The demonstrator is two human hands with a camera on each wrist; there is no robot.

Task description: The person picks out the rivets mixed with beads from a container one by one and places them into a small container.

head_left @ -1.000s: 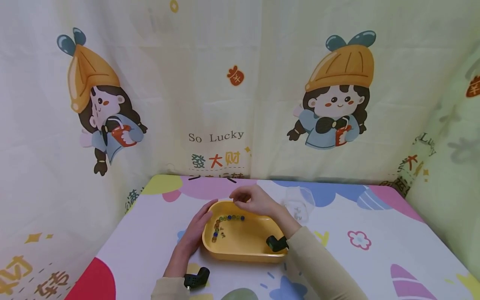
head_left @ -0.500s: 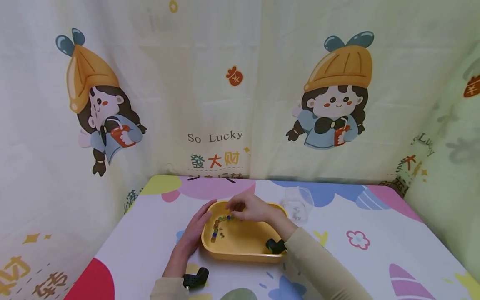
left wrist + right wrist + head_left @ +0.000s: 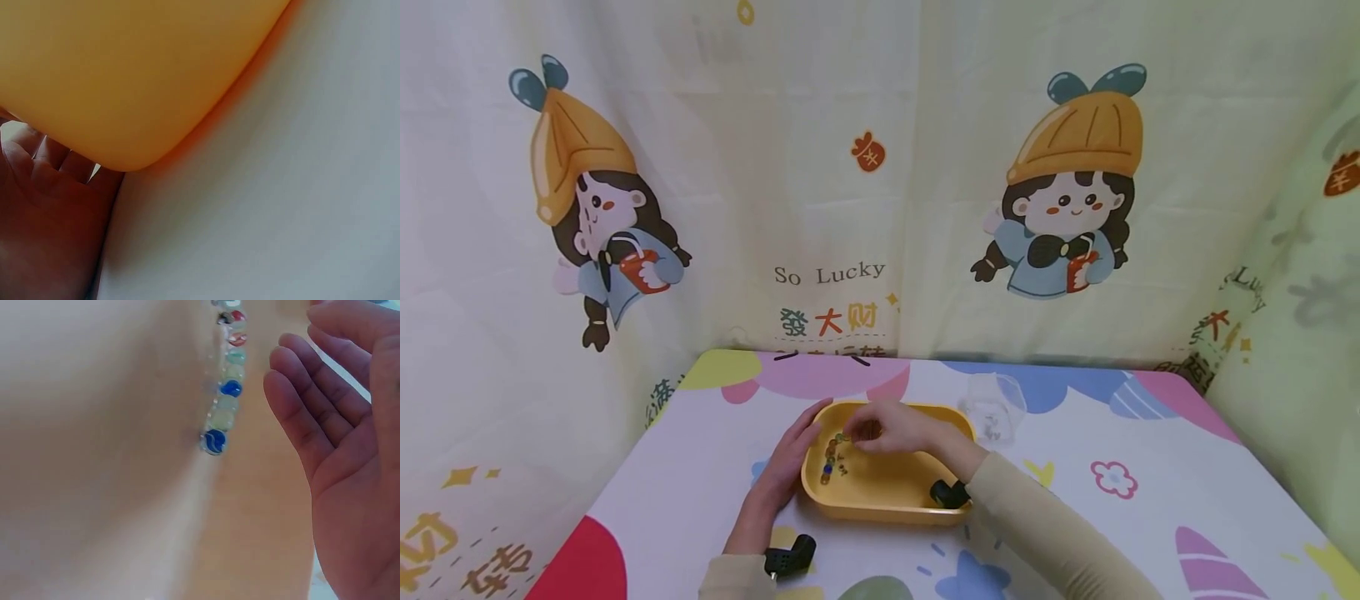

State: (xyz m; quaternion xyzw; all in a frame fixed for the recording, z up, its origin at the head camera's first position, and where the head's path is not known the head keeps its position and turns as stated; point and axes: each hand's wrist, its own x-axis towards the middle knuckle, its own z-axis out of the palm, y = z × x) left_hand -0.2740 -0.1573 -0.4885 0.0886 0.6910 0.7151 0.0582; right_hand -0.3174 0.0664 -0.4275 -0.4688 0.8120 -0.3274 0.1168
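A yellow tray (image 3: 887,510) holds several glass marbles (image 3: 829,467), lined up along its left and far walls. In the right wrist view this row ends with a blue swirled marble (image 3: 215,442). My left hand (image 3: 790,457) rests against the tray's left side with its fingers stretched along the outer wall. Over the far left part of the tray, my right hand (image 3: 891,427) has bent fingers and its fingertips close to the row's corner, covering part of the marbles in the head view. Cannot tell whether thumb and forefinger pinch a marble, since their tips are hidden.
Just behind the tray's right end stands a clear plastic box (image 3: 992,412) with small clear things in it. Small dark bits (image 3: 842,468) lie inside the tray near the left marbles. A patterned cloth covers the table (image 3: 1060,517), and a printed curtain (image 3: 925,208) hangs behind it.
My right hand has come down from above the tray's far rim and moved left and nearer, over the marbles. The left hand and tray stay in place.
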